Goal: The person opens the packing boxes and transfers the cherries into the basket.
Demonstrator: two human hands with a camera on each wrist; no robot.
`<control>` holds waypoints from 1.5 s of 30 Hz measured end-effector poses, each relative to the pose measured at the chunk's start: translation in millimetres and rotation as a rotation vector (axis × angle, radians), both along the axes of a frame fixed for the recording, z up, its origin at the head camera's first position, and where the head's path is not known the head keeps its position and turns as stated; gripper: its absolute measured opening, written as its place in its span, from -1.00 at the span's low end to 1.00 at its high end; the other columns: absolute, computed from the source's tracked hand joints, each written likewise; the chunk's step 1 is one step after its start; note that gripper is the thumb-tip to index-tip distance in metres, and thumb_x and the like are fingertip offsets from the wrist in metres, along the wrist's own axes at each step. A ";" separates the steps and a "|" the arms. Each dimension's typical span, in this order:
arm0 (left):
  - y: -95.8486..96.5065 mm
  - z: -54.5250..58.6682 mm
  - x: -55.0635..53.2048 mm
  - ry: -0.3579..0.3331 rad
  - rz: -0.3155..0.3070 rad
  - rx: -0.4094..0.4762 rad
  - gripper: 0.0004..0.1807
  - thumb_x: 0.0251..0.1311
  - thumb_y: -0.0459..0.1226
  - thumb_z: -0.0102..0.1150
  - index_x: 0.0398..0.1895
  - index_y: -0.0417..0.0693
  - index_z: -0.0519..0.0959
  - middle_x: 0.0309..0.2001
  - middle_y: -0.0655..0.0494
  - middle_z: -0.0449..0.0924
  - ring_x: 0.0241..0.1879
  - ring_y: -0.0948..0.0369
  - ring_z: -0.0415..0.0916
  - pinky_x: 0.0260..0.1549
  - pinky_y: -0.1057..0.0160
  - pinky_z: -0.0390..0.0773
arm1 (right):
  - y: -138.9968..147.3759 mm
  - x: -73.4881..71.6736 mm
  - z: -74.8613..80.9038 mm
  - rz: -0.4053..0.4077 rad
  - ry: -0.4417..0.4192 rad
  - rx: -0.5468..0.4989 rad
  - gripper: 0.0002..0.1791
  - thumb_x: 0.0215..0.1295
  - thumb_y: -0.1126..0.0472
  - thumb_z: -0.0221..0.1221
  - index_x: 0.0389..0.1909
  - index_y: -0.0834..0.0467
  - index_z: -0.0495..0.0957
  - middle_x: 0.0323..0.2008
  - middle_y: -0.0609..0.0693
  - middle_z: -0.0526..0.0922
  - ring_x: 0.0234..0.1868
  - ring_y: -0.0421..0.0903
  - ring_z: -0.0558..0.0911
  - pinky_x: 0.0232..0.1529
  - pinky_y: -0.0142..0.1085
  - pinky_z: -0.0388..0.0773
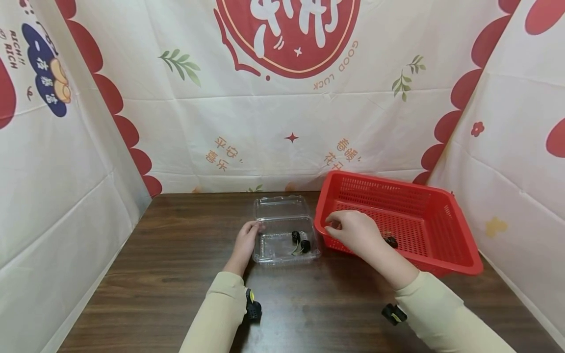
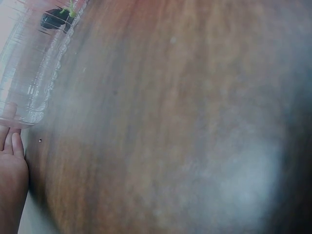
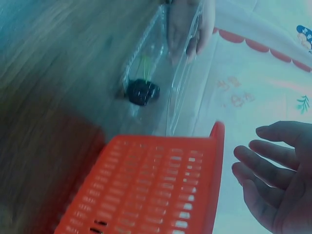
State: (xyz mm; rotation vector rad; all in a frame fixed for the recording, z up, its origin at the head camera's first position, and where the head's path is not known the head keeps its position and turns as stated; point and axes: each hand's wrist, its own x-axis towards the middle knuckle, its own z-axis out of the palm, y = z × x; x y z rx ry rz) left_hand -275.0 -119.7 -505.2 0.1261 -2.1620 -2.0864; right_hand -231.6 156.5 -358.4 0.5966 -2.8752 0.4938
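Observation:
A clear plastic clamshell box [image 1: 282, 247] stands on the table with its lid [image 1: 281, 208] folded back. Inside it lie two dark, round fruit-like things [image 1: 305, 246] with thin green stems; their exact kind is unclear. My left hand [image 1: 245, 242] holds the box by its left side, fingers at the rim. Over the left rim of a red plastic basket [image 1: 463, 230] hovers my right hand [image 1: 355, 231]. Its fingers are loosely bent and spread with nothing between them, as the right wrist view shows. Another dark thing [image 1: 391, 241] lies in the basket, partly hidden by my right forearm.
The basket stands close to the right side of the box, with slotted walls rising above it. Dark wood table [image 1: 176, 274] extends to the left and in front. A printed cloth [image 1: 273, 122] hangs behind the table and along both sides.

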 end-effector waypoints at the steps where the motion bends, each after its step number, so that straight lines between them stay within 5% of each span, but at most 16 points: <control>1: -0.2 0.2 0.0 0.000 -0.001 0.000 -0.70 0.48 -0.25 -0.11 -0.03 -0.33 0.50 -0.08 -0.18 0.62 0.05 -0.05 0.48 0.18 -0.01 0.32 | -2.4 0.6 -0.9 0.007 0.005 -0.002 -0.79 0.15 0.13 0.37 -0.20 0.10 0.72 -0.42 -0.09 0.68 -0.42 -0.15 0.58 -0.35 -0.16 0.58; 24: 1.3 1.0 3.0 0.010 -0.002 -0.017 -0.69 0.49 -0.26 -0.12 -0.01 -0.35 0.50 -0.07 -0.21 0.62 0.06 -0.07 0.48 0.17 -0.01 0.32 | -49.4 12.6 -23.9 0.159 -0.018 0.016 -0.88 0.14 0.17 0.35 -0.28 0.02 0.73 -0.45 -0.20 0.64 -0.44 -0.26 0.54 -0.43 -0.29 0.50; 45: -0.6 0.1 2.1 0.036 -0.018 0.012 -0.68 0.49 -0.28 -0.14 0.00 -0.40 0.48 -0.06 -0.26 0.60 0.07 -0.12 0.46 0.15 -0.03 0.33 | -69.5 -4.4 -60.2 0.216 -0.115 0.102 -0.80 0.23 0.03 0.27 -0.25 0.06 0.73 -0.40 -0.12 0.69 -0.39 -0.20 0.60 -0.31 -0.24 0.57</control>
